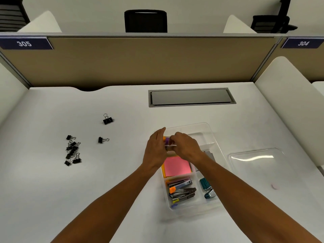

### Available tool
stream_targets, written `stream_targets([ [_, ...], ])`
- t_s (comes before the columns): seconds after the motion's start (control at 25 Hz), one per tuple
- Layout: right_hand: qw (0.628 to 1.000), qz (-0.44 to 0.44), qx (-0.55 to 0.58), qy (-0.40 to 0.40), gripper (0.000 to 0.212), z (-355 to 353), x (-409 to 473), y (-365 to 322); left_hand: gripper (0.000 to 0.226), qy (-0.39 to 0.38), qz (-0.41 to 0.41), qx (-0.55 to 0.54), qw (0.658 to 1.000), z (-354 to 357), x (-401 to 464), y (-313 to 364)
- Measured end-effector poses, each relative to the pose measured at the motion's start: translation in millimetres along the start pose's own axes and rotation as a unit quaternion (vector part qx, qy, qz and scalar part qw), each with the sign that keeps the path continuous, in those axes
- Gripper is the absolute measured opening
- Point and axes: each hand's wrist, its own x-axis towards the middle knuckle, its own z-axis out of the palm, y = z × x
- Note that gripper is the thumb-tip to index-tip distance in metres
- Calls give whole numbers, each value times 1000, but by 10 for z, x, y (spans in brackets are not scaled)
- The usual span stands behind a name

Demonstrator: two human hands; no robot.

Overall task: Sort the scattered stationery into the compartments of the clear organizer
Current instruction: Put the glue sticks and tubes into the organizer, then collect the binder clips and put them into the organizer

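1. Because like goes with like, staplers [181, 190] fill the organizer's [213, 137] near compartment, pink notes [176, 166] the middle.
2. Both hands, left [155, 149] and right [186, 146], pinch together over its far part on something small; exactly what, I cannot tell.
3. Binder clips [72, 151] wait well left of it.
4. Beyond, panel labels [24, 43] read 305 and 304.

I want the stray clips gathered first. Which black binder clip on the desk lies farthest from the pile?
The binder clip alone at the back, wire handles pointing up. Another lone clip lies nearer the pile, handles pointing right.
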Motion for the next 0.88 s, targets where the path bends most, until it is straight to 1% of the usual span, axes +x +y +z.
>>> stream_targets([
  [0.12, 996, 7, 91, 0, 30, -24, -6, -63, 60, 23, -22, -22, 999, -100, -138, -83],
  [0.2, 990, -1, 142, 5, 35, -44, 29, -171, 56, 51, -13, 0, 999, -245, -215, -179],
  [0.28, 986, -29, 166, 11, 42, -32, 68, -324, 50, 78, -5, 34, 996, -413, -288, -318],
  [0.44, 982, -86, 171, 5, 47, 30, 161, -682, 40, 121, -45, 63, 990, -760, -467, -647],
  [0.6, 978, -141, 154, -16, 45, 106, 310, -1143, 37, 159, -76, 90, 980, -1163, -707, -1043],
  [0.76, 971, -170, 163, -32, 44, 256, 454, -1609, 37, 176, -119, 106, 971, -1526, -878, -1456],
  [0.88, 970, -176, 160, -51, 46, 379, 602, -1946, 46, 175, -166, 99, 965, -1784, -935, -1768],
])
